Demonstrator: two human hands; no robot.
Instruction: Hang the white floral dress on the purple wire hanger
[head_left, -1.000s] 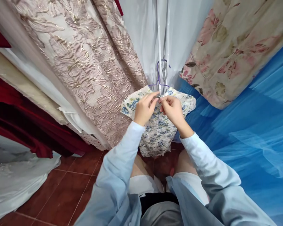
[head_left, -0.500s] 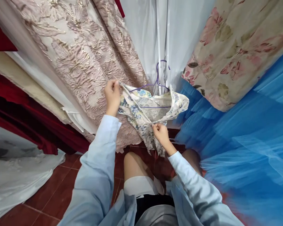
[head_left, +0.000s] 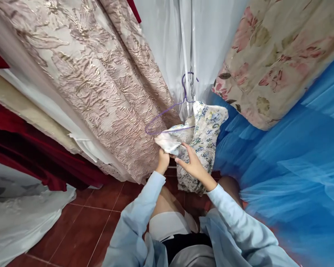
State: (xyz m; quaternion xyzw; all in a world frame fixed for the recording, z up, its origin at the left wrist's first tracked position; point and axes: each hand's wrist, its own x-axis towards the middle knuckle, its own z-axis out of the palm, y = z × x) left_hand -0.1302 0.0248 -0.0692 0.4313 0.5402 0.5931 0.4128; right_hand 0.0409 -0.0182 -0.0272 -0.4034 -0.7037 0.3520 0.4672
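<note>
A small white floral top point(head_left: 207, 129) with blue and yellow flowers hangs by its right shoulder from a thin purple hanger point(head_left: 167, 111). The hanger's left arm is bare, with the top's left shoulder pulled down and bunched beneath it. My left hand point(head_left: 163, 162) grips this bunched edge, its fingertips partly hidden by the cloth. Just to the right, my right hand point(head_left: 195, 163) has thumb and forefinger spread at the folded fabric. Whether its forefinger presses on the cloth I cannot tell.
White ribbons point(head_left: 193, 40) hang in front of white fabric behind the hanger. A pink embossed gown point(head_left: 100, 81) hangs on the left, with dark red cloth point(head_left: 25, 148) beyond. Blue tulle point(head_left: 289, 185) and a cream floral skirt point(head_left: 267, 70) fill the right. Red tiles point(head_left: 86, 222) cover the floor.
The top's left shoulder has come off the hanger and down. My left hand has moved right and down with it. My right hand has gone from a pinch to spread fingers.
</note>
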